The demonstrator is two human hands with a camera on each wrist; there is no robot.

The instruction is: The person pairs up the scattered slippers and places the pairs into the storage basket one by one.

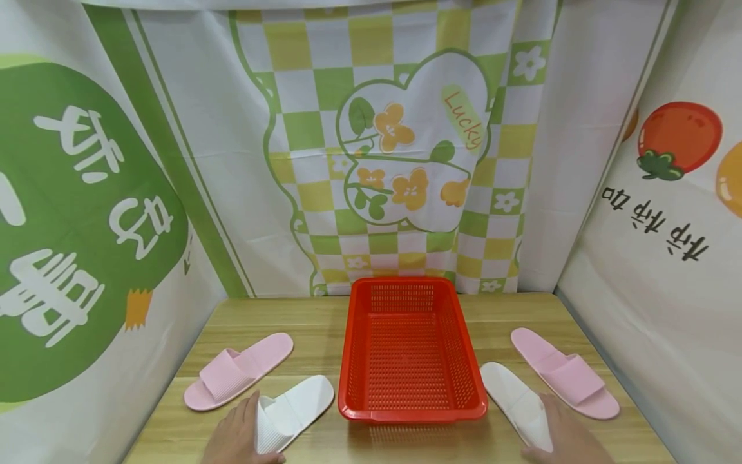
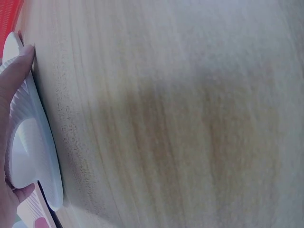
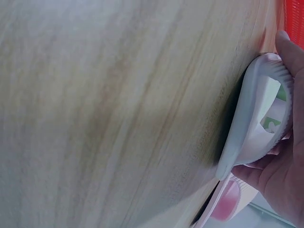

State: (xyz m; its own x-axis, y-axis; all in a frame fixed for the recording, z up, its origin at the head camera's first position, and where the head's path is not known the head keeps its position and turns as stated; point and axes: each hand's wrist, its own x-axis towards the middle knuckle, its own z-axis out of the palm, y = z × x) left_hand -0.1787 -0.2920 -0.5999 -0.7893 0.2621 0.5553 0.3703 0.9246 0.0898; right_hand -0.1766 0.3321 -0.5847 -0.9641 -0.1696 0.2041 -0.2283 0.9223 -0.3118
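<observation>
On the left, my left hand [image 1: 232, 437] spans the strap end of a white slipper [image 1: 306, 401], thumb on the near side and fingers on the far side. The left wrist view shows that thumb along the edge of the white slipper [image 2: 45, 142]. My right hand [image 1: 565, 437] grips another white slipper [image 1: 511, 392] on the right by its strap end. In the right wrist view, thumb and fingers bracket the strap of the white slipper [image 3: 251, 109]. Both toe ends point forward, towards the red basket's sides.
A red perforated plastic basket [image 1: 413, 414] stands between the two white slippers. One pink slipper [image 1: 223, 377] lies at the far left, another pink slipper [image 1: 580, 381] at the far right. Printed cloth [image 1: 278, 193] hangs behind and beside the wooden table [image 1: 278, 310].
</observation>
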